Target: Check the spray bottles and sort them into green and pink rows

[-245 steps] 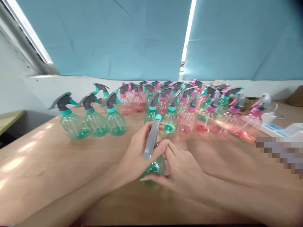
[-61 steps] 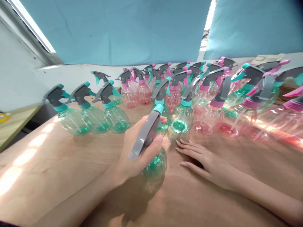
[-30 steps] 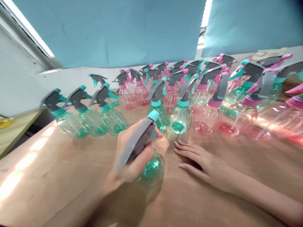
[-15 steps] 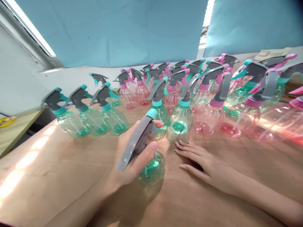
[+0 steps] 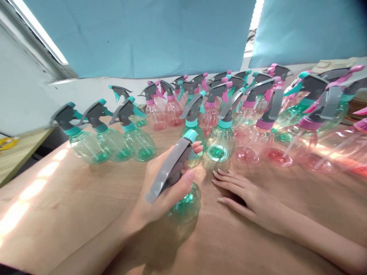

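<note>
My left hand (image 5: 169, 187) is wrapped round the neck of a green spray bottle (image 5: 186, 206) with a grey trigger head and a teal nozzle pointing away from me. The head leans toward the far right, and my fingers hide its neck and part of the trigger. To the right, my right hand (image 5: 241, 191) lies on the wooden table (image 5: 86, 221) with its fingers stretched out, holding nothing. Just beyond its fingertips stands another green spray bottle (image 5: 220, 141).
Three green spray bottles (image 5: 140, 145) stand in a row at the left. Several pink spray bottles (image 5: 254, 143) and more green ones crowd the back and right. Behind them hangs a blue curtain (image 5: 143, 38). A yellow object (image 5: 8, 143) lies on a side surface at far left.
My left hand and the spray bottle's head have shifted slightly to the right, with the grip kept. My right hand stays in place. The view has moved a little.
</note>
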Available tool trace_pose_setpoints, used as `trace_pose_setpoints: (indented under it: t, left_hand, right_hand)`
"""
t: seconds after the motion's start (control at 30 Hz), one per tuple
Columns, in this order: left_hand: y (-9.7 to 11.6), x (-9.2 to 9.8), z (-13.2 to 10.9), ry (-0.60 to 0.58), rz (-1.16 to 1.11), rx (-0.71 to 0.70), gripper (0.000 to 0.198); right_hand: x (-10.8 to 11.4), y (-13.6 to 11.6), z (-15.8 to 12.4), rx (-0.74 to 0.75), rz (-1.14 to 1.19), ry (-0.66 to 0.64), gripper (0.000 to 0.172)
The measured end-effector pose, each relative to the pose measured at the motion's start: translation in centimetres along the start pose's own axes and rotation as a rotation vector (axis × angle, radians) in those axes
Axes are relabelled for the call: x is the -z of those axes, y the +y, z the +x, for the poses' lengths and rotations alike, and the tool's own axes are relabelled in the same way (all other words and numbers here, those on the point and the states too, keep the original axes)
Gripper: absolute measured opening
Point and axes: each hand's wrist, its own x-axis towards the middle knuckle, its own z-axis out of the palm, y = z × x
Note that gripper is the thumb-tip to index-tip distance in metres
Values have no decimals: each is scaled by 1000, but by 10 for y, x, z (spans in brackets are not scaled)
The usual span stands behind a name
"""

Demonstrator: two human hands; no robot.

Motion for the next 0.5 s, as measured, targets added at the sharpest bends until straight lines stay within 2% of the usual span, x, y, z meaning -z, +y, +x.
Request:
trace_pose_setpoints:
  t: [0.17, 0.5]
  left_hand:
    - [4, 0, 1, -3, 72, 58, 39]
    - [3, 0, -1, -9, 44, 92, 40]
  right_hand:
    - [0, 0, 0, -5, 37, 19, 46]
    - [1, 0, 0, -2, 14, -5, 46]
